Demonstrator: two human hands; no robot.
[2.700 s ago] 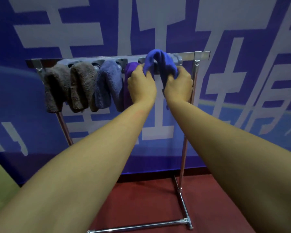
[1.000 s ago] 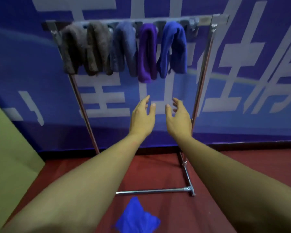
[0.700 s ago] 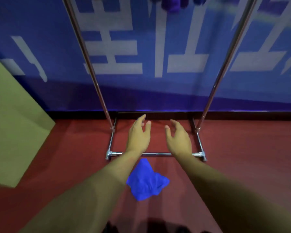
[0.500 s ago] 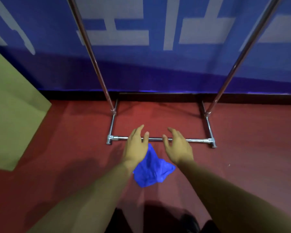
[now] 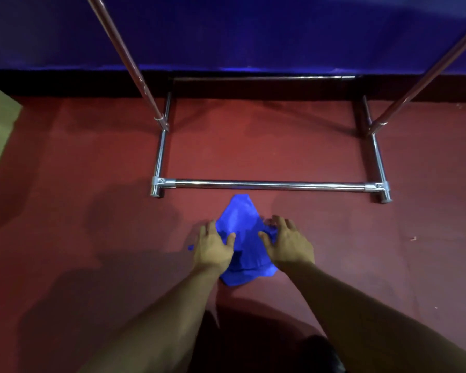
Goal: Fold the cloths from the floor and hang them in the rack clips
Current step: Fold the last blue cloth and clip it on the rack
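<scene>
The blue cloth (image 5: 241,238) lies crumpled on the red floor (image 5: 92,211), just in front of the low bar (image 5: 269,184) of the rack (image 5: 160,154). Both hands reach down to it.

The left hand (image 5: 213,246) rests on the left side of the cloth. Its grip is wide: the fingers are spread and fairly straight, and the thumb lies on the cloth. It does not pinch anything yet. The right hand (image 5: 288,242) is on the right side of the cloth. Its fingers are spread too and bend a little over a bunched edge. I cannot tell for sure if the tips already hold that edge; it looks more like touching than holding.

The pointed far end of the cloth sticks out past both grips, toward the bar. The near end pokes out behind the wrists. The middle of the cloth shows between the two hands.

I think the step in hand is picking up this cloth, before any folding. The clips are not in view; only the two slanted poles and the base show.

Next, each grip needs to close on an edge or corner, one per side. Then the hands can lift the cloth clear of the floor and spread it flat for folding. The cloth is soft and floppy, so a grip on only one layer may let the rest sag or slip.
</scene>
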